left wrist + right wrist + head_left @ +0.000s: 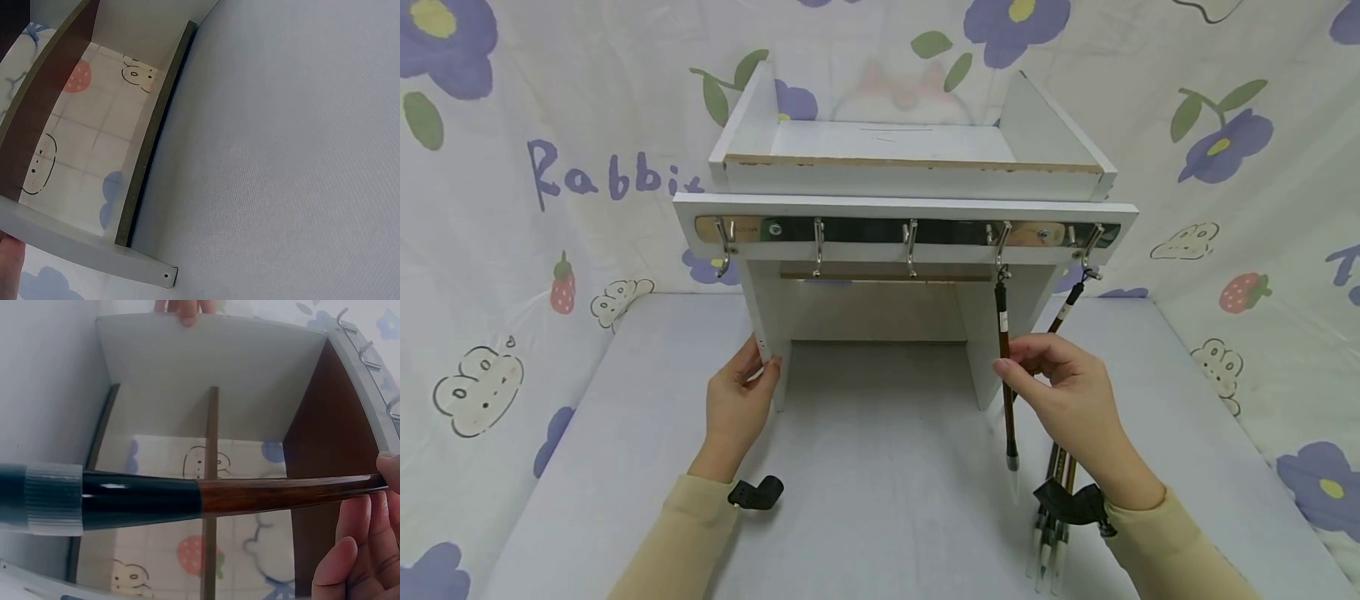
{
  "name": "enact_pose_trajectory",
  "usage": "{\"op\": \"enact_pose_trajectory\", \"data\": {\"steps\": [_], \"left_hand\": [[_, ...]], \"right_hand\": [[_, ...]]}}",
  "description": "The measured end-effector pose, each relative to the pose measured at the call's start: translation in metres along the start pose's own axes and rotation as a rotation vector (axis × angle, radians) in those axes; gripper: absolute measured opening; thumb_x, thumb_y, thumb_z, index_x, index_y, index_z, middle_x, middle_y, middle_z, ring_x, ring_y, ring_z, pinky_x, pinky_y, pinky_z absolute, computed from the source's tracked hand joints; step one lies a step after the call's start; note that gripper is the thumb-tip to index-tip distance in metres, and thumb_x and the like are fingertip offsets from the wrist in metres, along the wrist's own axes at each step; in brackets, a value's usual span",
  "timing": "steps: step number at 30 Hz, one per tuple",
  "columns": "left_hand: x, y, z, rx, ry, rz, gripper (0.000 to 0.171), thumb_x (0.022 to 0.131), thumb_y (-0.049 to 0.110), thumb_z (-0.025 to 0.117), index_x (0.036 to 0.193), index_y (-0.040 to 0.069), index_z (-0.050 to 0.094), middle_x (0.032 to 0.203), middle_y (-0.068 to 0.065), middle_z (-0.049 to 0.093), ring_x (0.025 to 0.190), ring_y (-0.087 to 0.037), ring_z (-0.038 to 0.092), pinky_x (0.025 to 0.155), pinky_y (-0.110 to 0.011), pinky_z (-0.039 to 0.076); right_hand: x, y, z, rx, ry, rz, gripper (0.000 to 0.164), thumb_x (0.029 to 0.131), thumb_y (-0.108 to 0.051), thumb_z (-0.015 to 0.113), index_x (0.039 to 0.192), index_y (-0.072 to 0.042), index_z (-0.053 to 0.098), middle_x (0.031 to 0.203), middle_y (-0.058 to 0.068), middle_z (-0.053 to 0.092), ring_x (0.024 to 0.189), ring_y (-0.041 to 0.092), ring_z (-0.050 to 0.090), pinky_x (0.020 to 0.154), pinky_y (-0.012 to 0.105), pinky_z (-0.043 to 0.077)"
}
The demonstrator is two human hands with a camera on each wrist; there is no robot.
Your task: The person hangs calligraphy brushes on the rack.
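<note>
Right hand (pixel 1066 387) pinches hanging brush (pixel 1008 417); left hand (pixel 737 408) grips left side of rack (pixel 910 208). Upward push may slip loop (pixel 1002 272) off hook (pixel 1003 239).

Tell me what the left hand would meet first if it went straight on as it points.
Apparently the left side panel of the rack, which the left hand grips; depth beyond is unclear.

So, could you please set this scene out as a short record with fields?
Left hand: grips the side panel of the white rack
Hooks: five, along a metal strip
Right hand: pinches a brush hanging from a hook
Second hanging brush: on the end hook, partly behind the right hand
Loose brushes: on the table, partly hidden by the wrist camera
</note>
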State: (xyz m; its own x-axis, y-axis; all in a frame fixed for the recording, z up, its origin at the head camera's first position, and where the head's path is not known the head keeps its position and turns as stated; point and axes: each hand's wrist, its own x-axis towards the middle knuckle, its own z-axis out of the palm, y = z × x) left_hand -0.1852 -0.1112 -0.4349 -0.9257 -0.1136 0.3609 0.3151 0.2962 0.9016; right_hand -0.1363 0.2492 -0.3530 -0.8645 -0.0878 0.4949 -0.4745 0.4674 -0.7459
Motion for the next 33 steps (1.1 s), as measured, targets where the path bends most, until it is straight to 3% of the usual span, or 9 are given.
{"op": "enact_pose_trajectory", "data": {"steps": [8,12,19,29,33], "left_hand": [[-0.001,0.003,-0.001,0.008,0.000,0.007,0.046,0.094,0.004,0.061,0.139,0.003,0.052,0.124,-0.017,0.062,0.111,-0.028,0.061,0.083,-0.025,0.054],[0.001,-0.003,0.000,0.006,0.003,0.008,0.046,0.093,0.004,0.062,0.139,0.003,0.052,0.124,-0.017,0.062,0.111,-0.029,0.061,0.083,-0.024,0.054],[0.006,-0.035,0.003,-0.007,0.014,0.013,0.047,0.094,0.012,0.064,0.139,0.015,0.054,0.125,-0.009,0.063,0.111,-0.023,0.061,0.082,-0.021,0.054],[0.006,-0.039,0.003,0.006,0.011,0.041,0.047,0.095,0.019,0.063,0.141,0.019,0.052,0.127,-0.006,0.062,0.112,-0.022,0.061,0.082,-0.021,0.054],[0.006,-0.037,0.002,0.008,0.009,0.030,0.047,0.095,0.019,0.063,0.141,0.020,0.052,0.128,-0.004,0.062,0.112,-0.020,0.061,0.083,-0.022,0.054]], "right_hand": [[0.002,-0.025,0.004,-0.018,-0.007,0.005,0.017,0.084,0.007,0.070,0.100,0.005,0.066,0.087,0.010,0.065,0.074,0.013,0.060,0.062,0.017,0.048],[0.003,-0.031,0.006,-0.024,-0.006,0.015,0.016,0.083,0.008,0.070,0.098,0.007,0.065,0.086,0.011,0.065,0.073,0.013,0.059,0.060,0.017,0.047],[0.005,-0.024,0.012,0.008,-0.025,0.057,0.016,0.085,0.004,0.070,0.100,0.005,0.065,0.090,0.012,0.065,0.074,0.013,0.060,0.062,0.018,0.050],[0.010,0.013,0.023,0.105,-0.015,0.129,0.016,0.086,-0.005,0.073,0.101,0.000,0.067,0.094,0.008,0.066,0.083,0.014,0.063,0.069,0.020,0.052],[0.012,0.008,0.027,0.122,-0.023,0.136,0.016,0.087,-0.005,0.072,0.100,0.002,0.067,0.096,0.011,0.066,0.084,0.015,0.064,0.072,0.020,0.054]]}}
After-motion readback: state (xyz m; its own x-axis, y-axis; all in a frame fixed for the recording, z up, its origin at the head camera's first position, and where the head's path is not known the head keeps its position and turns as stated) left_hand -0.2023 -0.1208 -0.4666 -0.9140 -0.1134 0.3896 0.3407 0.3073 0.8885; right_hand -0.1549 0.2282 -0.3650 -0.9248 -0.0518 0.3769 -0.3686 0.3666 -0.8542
